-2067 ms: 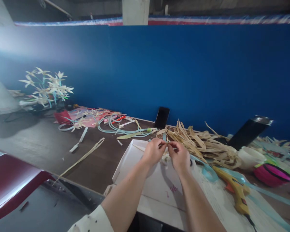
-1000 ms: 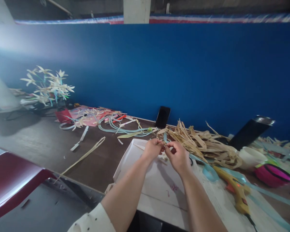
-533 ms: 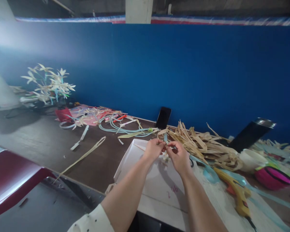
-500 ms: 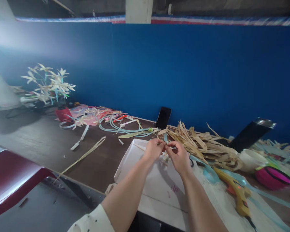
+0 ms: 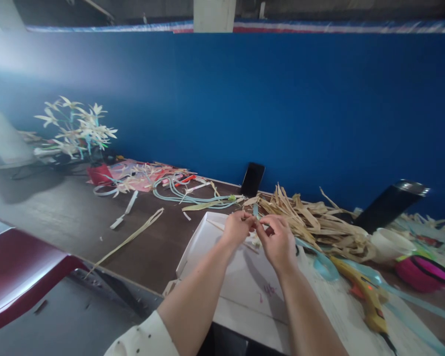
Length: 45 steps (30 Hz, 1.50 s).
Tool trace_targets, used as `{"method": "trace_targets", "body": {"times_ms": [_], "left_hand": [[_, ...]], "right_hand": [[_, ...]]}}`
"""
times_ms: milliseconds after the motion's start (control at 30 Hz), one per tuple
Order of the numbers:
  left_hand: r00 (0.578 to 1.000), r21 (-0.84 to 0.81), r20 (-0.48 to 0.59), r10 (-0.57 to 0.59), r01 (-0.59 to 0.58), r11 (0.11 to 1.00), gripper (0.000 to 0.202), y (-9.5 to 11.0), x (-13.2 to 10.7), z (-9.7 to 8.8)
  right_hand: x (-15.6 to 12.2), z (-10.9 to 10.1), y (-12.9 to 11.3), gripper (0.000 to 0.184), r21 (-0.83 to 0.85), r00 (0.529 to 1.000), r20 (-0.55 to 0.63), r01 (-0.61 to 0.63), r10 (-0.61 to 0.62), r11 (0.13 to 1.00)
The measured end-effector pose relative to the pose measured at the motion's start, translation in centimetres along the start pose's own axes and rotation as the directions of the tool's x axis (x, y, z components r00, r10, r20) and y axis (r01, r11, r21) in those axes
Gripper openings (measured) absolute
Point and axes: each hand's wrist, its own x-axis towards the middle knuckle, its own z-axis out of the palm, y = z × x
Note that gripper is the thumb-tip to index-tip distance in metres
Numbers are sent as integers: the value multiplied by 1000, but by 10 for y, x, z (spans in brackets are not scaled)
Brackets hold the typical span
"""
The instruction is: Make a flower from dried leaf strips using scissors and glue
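My left hand (image 5: 236, 229) and my right hand (image 5: 279, 242) meet above a white cardboard box lid (image 5: 207, 247). Both pinch a small piece made of a pale blue strip (image 5: 255, 211) and thin straw-coloured bits; its blue end sticks up between my fingertips. The fingers of both hands are curled closed round it. A heap of dry straw-coloured leaf strips (image 5: 311, 222) lies just behind my right hand.
A yellow glue gun (image 5: 367, 296) lies at the right on blue ribbon (image 5: 322, 264). Behind stand a black phone (image 5: 252, 179), a black flask (image 5: 387, 205), a white cup (image 5: 391, 244) and a pink bowl (image 5: 424, 273). Far left: straw flowers (image 5: 77, 131), blue cords (image 5: 185, 195), a red chair (image 5: 18, 277).
My hands stay pinched together on the small piece, with only slight finger shifts. The view has drifted a little.
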Motion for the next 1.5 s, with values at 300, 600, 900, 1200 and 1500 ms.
{"method": "trace_targets", "body": {"times_ms": [300,600,900,1200,1500], "left_hand": [[995,-103,87,-48,57,993,22,8,-3,1],[985,-153,175,13,14,988,27,12,-6,-2],[991,-162,137,8,14,987,26,11,-5,-4],[984,-277,166,58,-9,961,36,10,-8,-4],[991,-473,-123,48,-101,875,52,3,3,-9]], "right_hand": [[3,-3,0,26,233,958,31,-285,286,930],[5,-2,1,25,433,906,31,-393,422,811],[11,1,20,27,708,821,-35,-382,570,594],[11,-3,13,29,705,828,-2,-397,561,588],[11,-4,12,28,724,810,-26,-389,585,571]]}}
